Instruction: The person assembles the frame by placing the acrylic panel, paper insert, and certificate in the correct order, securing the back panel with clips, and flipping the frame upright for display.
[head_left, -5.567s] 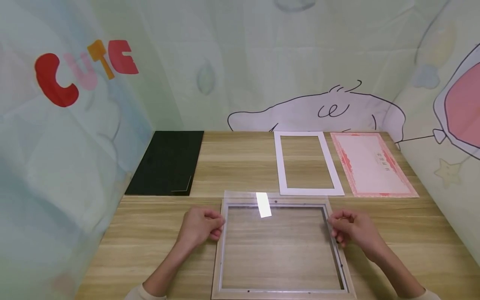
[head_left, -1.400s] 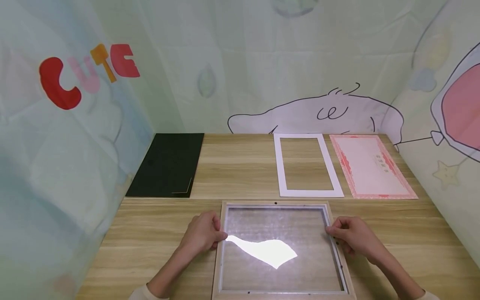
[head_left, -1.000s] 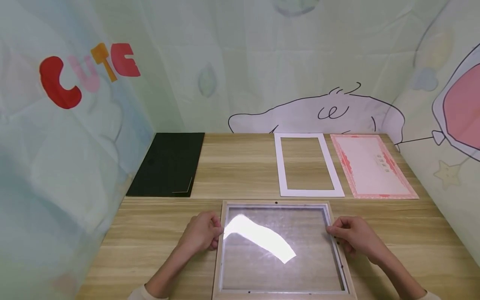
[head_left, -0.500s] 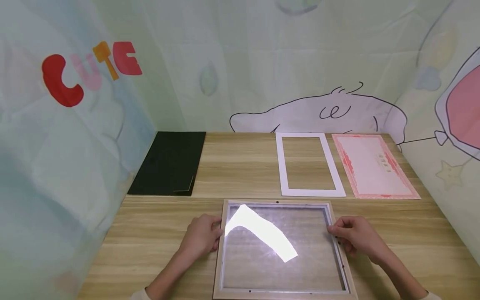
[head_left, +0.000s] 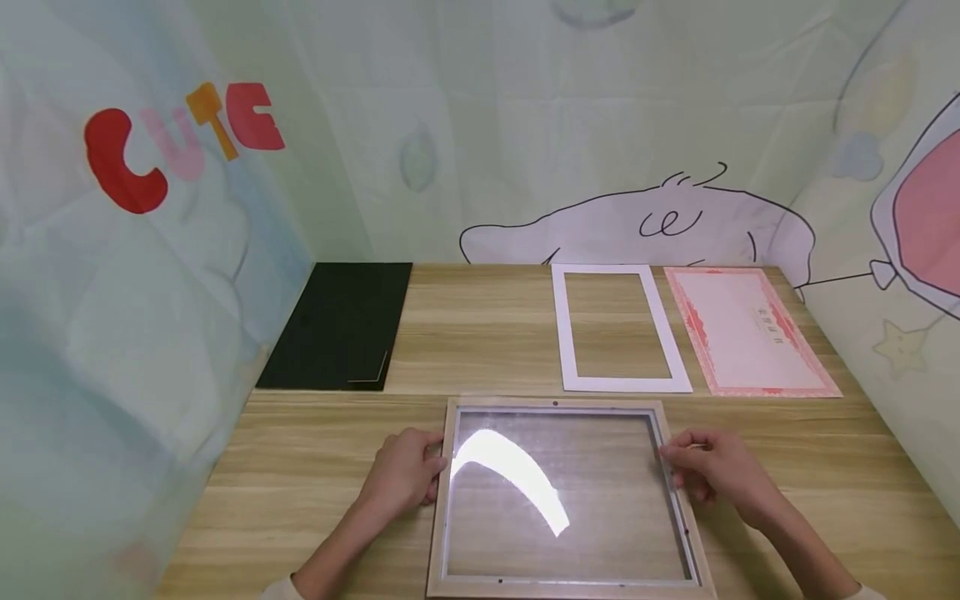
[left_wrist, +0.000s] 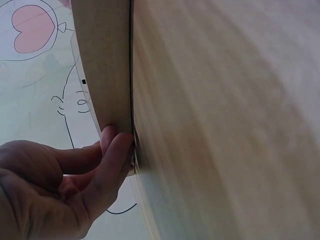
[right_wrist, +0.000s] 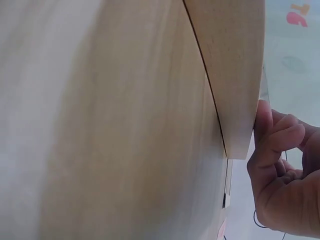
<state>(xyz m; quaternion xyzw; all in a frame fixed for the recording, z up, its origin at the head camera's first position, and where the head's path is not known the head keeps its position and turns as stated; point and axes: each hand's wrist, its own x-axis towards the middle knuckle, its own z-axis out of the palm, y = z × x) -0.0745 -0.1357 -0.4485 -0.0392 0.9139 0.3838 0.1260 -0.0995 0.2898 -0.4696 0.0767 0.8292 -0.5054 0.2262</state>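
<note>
A pale wooden picture frame (head_left: 438,533) lies back side up on the table, with a clear sheet (head_left: 555,467) over its opening; a bright curved reflection crosses the sheet. My left hand (head_left: 401,471) holds the frame's left side, its fingertips against the outer wood in the left wrist view. At the opposite side, my right hand (head_left: 716,467) pinches the sheet's edge between thumb and curled fingers, just above the frame's rim. In the right wrist view, a thin sheet edge (right_wrist: 265,82) shows above the wood by the fingertips.
A black backing board (head_left: 333,325) lies at the back left of the wood-grain table (head_left: 480,333). A white mat (head_left: 626,384) and a pink-bordered certificate (head_left: 753,333) lie at the back right. Printed cloth walls (head_left: 390,108) stand behind and on both sides.
The clear sheet, earlier sticking out past the frame's far edge, now nearly lines up with it. Lately its reflection changed shape, and my right fingertips shifted outward from the inner rim.
</note>
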